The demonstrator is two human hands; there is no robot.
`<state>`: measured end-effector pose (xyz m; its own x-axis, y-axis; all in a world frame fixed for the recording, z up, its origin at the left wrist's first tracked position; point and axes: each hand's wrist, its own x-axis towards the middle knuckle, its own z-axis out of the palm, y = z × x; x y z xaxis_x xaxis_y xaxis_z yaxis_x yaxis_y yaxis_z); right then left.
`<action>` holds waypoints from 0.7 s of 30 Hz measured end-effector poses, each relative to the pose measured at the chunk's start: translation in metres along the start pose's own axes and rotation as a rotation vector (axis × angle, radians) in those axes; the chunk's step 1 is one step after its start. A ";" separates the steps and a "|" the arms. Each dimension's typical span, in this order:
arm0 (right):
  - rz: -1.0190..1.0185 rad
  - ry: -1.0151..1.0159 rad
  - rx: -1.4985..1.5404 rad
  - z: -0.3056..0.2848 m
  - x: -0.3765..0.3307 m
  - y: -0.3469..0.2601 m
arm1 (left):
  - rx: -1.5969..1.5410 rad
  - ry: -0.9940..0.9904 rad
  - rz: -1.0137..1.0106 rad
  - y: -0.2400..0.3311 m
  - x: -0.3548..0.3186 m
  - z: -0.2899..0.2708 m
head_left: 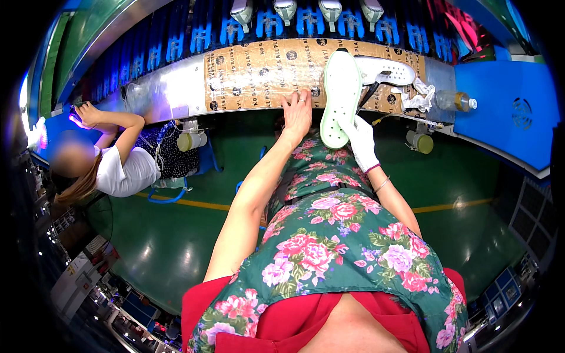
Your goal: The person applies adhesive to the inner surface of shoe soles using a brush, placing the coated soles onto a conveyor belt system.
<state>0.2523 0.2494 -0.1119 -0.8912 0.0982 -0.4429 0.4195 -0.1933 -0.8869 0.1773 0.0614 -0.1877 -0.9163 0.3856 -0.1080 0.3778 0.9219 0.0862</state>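
A pale green shoe sole [342,82] with small holes and a raised rim lies lengthwise over the edge of the bench. My right hand [360,140], in a white glove, grips its near end, with the thumb on the sole's face. My bare left hand [298,113] rests at the front edge of the bench, fingers stretched out on the printed brown cardboard [253,76] and holding nothing. Just right of the sole is a white shoe piece [397,73], partly hidden by it. A black strip-like thing [369,94] pokes out between them; its kind is unclear.
White crumpled cloth [420,97] and a clear bottle [453,100] sit at the bench's right. Beyond the bench runs a row of blue holders [309,22], some under grey-white shoe forms [285,9]. At left a co-worker [126,167] sits with raised hands. A blue panel [506,112] stands right.
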 end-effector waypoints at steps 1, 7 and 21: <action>-0.014 0.003 -0.002 -0.001 -0.001 -0.002 | -0.001 0.010 0.009 0.001 -0.003 -0.001; -0.052 0.088 0.010 -0.011 0.000 -0.005 | 0.014 -0.069 0.046 0.009 -0.013 0.000; -0.091 0.132 0.005 -0.015 0.007 -0.003 | -0.056 -0.066 0.039 0.019 -0.018 0.004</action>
<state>0.2474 0.2655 -0.1145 -0.8948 0.2429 -0.3746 0.3373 -0.1821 -0.9236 0.2013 0.0724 -0.1878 -0.8896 0.4246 -0.1683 0.4033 0.9032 0.1465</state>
